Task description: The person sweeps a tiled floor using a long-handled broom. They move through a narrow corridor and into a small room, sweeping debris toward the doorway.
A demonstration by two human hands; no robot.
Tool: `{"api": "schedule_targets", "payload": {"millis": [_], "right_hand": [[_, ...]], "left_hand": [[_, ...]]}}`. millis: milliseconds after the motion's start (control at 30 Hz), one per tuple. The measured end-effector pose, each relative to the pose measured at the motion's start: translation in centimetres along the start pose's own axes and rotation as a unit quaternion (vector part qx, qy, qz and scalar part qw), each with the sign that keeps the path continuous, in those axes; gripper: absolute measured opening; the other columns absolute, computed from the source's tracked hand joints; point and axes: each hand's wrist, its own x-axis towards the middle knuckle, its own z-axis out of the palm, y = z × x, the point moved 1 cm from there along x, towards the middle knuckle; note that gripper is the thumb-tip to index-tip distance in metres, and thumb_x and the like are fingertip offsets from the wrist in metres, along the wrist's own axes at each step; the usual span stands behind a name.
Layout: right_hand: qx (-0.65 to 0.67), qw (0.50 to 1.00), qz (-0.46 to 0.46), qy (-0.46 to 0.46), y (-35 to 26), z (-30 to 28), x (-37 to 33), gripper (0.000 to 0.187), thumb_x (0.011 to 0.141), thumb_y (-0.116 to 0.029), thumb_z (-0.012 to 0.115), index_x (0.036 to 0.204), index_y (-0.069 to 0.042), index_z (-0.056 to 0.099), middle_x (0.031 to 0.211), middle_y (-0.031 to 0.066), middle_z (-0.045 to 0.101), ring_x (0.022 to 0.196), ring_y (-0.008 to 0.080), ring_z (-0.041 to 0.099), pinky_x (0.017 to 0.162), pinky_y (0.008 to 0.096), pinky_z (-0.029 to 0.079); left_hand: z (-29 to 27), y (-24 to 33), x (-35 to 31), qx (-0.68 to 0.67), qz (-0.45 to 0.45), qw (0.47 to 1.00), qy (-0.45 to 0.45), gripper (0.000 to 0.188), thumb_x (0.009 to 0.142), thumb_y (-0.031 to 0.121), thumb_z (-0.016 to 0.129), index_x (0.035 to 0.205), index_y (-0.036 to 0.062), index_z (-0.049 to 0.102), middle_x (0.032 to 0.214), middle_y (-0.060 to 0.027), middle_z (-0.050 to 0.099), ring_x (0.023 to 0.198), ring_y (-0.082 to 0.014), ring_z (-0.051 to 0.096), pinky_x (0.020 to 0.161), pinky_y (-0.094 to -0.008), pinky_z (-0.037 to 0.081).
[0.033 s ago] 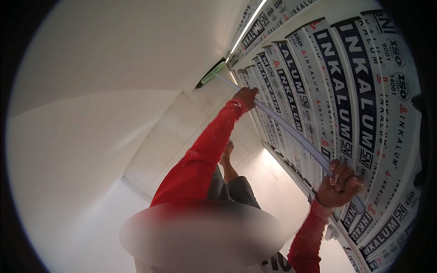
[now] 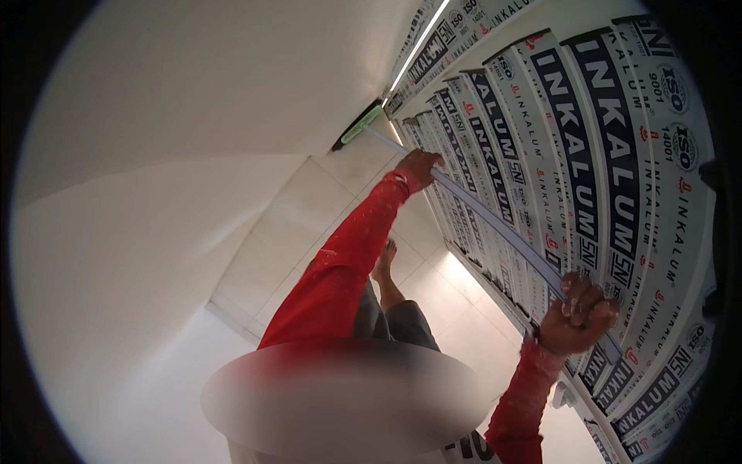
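Observation:
My left hand is closed around the upper-middle of a broom, nearer its head. Farther down the same pale, bluish-white handle, my right hand has its fingers wrapped round it, close to the handle's end. The broom slants from the far middle to the near right. Its green head with dark bristles rests in the far corner, where floor and wall meet. Red sleeves cover both my arms.
Along the right side, long stacked bars in white printed wrapping stand on shelving. A plain pale wall runs along the left. Light tiles cover the narrow floor between, where my bare foot shows. A bright light strip lies at the back.

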Motion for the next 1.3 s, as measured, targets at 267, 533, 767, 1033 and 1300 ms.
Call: {"api": "schedule_targets", "payload": {"millis": [267,533,767,1033,1300], "right_hand": [[0.002,1.000,0.013,-0.001,-6.5,-4.4,-4.0,0.018,0.100,-0.023,0.043,0.083,-0.019,0.043,0.051,-0.0057,0.034,0.049,0.0081,0.035,0.060,0.0315,0.037],[-0.090,0.991,-0.071,0.068,0.2,-0.2,-2.2,0.021,0.099,-0.018,0.044,0.079,-0.014,0.042,0.052,-0.0021,0.034,0.048,0.0115,0.036,0.064,0.0344,0.040],[0.062,0.998,0.029,-0.001,-1.8,-5.1,-5.4,0.020,0.099,-0.021,0.047,0.080,-0.016,0.044,0.050,-0.0044,0.033,0.048,0.0098,0.036,0.062,0.0339,0.039],[0.062,0.997,-0.044,-0.020,-4.4,-2.1,-0.6,0.010,0.098,-0.019,0.048,0.089,-0.016,0.051,0.052,-0.0032,0.037,0.050,0.0103,0.039,0.062,0.0329,0.040],[0.101,0.995,0.011,-0.003,2.5,-5.1,-4.3,0.023,0.097,-0.015,0.046,0.076,-0.015,0.038,0.049,-0.0019,0.033,0.047,0.0120,0.035,0.061,0.0367,0.039]], "left_hand": [[6.1,5.6,-8.2,-0.054,-0.058,0.986,-0.147,0.039,0.074,0.003,0.060,0.110,0.0178,0.065,0.091,-0.0129,0.065,0.097,-0.0337,0.059,0.086,-0.0433,0.049],[-0.7,-0.2,0.3,0.068,-0.072,0.988,-0.118,0.041,0.073,0.004,0.063,0.113,0.0124,0.062,0.103,-0.0129,0.067,0.105,-0.0337,0.058,0.089,-0.0410,0.048],[5.6,1.8,-11.0,0.001,-0.146,0.988,-0.049,0.032,0.079,0.004,0.058,0.109,0.0138,0.061,0.098,-0.0113,0.065,0.104,-0.0351,0.056,0.092,-0.0428,0.046],[1.5,5.5,-1.9,-0.048,-0.008,0.995,0.088,0.037,0.079,0.007,0.060,0.115,0.0135,0.063,0.099,-0.0136,0.066,0.105,-0.0345,0.059,0.090,-0.0427,0.049],[4.7,-0.7,-8.3,0.014,-0.079,0.994,0.079,0.024,0.080,0.010,0.057,0.104,0.0125,0.063,0.095,-0.0117,0.065,0.098,-0.0359,0.059,0.086,-0.0456,0.047]]}}
